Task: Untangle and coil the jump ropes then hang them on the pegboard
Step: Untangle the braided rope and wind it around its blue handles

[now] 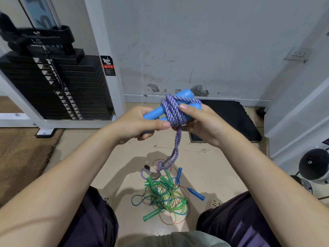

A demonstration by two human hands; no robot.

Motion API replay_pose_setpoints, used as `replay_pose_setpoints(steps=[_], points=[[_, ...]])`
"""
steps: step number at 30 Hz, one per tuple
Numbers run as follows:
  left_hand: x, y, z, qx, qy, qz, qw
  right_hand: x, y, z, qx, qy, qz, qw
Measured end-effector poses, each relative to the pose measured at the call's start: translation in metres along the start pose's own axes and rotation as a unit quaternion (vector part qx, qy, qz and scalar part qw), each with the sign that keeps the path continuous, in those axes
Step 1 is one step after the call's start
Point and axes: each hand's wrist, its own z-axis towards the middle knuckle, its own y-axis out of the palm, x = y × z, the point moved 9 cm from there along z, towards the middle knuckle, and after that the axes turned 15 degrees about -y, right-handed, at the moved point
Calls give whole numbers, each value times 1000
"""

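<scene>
Hands at chest height over the floor point(110, 157). Left hand point(137, 124) grips the two blue handles point(154, 114) of a purple-and-white braided rope point(173, 111), fingers curled round them. Right hand point(201, 122) holds the wound coils, thumb pressed on top of the wraps. Loose rope tail hangs down to the floor. Tangled pile of green and blue jump ropes point(165, 195) lies on the floor between the knees. Weight stack point(58, 86) stands at left, against the wall point(195, 41).
</scene>
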Motion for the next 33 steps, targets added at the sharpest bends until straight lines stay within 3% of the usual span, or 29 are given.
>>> replay_pose_setpoints(steps=[4,7,13,18,25,30,33], points=[[4,-21,-1,89,18,-74,993,12,6,-5,-26,33,-80,996],[2,-35,-2,147,25,-109,983,13,0,-5,-11,37,-206,978],[5,-30,-4,131,43,-166,977,20,4,-3,-23,47,-347,936],[0,-39,-5,193,19,-172,966,18,7,0,-12,37,-335,941],[-4,-53,-5,251,6,-117,961,6,10,-2,-6,21,-324,946],[-12,-62,-1,281,-18,-106,954,-8,15,-5,-21,-20,-394,919],[-19,-52,7,267,-60,6,962,-23,18,-5,-25,-80,-431,899]])
